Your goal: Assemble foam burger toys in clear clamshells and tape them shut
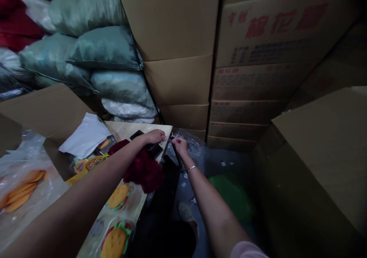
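Observation:
My left hand [155, 136] lies flat, fingers stretched, on the far corner of a pale wooden table [129, 128], beside a black flat object [136, 134]. A dark red cloth [143, 169] lies under my left forearm. My right hand [180, 144], with a bracelet on its wrist, is closed in a pinch on clear plastic wrapping [192, 146] just past the table's corner. What is inside the wrapping is too dark to tell.
Burger-shaped toys [118, 196] in clear bags lie on the table, with white paper [85, 134] and an open carton [46, 112] at left. Stacked cardboard boxes [252, 59] form a wall ahead and at right. Bagged green cushions [103, 47] are piled at back left. Something green [231, 196] lies on the floor.

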Motion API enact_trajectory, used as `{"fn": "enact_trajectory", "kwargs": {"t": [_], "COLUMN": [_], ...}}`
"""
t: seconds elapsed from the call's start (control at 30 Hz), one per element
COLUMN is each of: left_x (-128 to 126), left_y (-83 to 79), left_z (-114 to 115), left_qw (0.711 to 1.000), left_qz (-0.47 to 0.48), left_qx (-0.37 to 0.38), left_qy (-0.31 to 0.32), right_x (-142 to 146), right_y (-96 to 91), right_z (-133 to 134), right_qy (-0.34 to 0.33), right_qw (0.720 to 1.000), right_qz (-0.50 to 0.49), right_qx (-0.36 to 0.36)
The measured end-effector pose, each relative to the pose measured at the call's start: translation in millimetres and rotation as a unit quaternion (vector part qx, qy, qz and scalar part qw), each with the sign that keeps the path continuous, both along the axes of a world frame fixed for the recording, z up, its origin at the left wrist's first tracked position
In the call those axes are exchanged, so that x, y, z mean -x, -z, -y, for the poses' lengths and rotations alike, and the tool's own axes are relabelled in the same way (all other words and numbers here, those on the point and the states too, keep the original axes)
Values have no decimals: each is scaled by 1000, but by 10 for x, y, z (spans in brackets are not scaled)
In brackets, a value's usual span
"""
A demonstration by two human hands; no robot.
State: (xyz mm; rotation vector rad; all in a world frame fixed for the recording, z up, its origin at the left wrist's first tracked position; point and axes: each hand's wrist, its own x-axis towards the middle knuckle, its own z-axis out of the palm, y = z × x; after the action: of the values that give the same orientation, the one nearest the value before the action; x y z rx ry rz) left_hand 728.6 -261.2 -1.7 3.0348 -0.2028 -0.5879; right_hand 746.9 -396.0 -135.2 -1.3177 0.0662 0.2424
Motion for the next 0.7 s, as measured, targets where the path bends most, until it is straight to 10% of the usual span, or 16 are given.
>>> {"fn": "enact_trajectory", "kwargs": {"t": [0.37,0.7], "left_x": [105,44], "left_y": [-142,-36], "left_z": [-89,-28], "left_qw": [994,993], "left_qz": [44,46], "left_qx": [-96,-96], "left_qy": [-18,-50], "right_x": [14,-49], "right_y": [-63,24], "right_z": [-148,-197], "right_qy": [-50,-15], "right_qw": [997,996], "right_qz": [-42,17], "right_qx": [-41,86]}}
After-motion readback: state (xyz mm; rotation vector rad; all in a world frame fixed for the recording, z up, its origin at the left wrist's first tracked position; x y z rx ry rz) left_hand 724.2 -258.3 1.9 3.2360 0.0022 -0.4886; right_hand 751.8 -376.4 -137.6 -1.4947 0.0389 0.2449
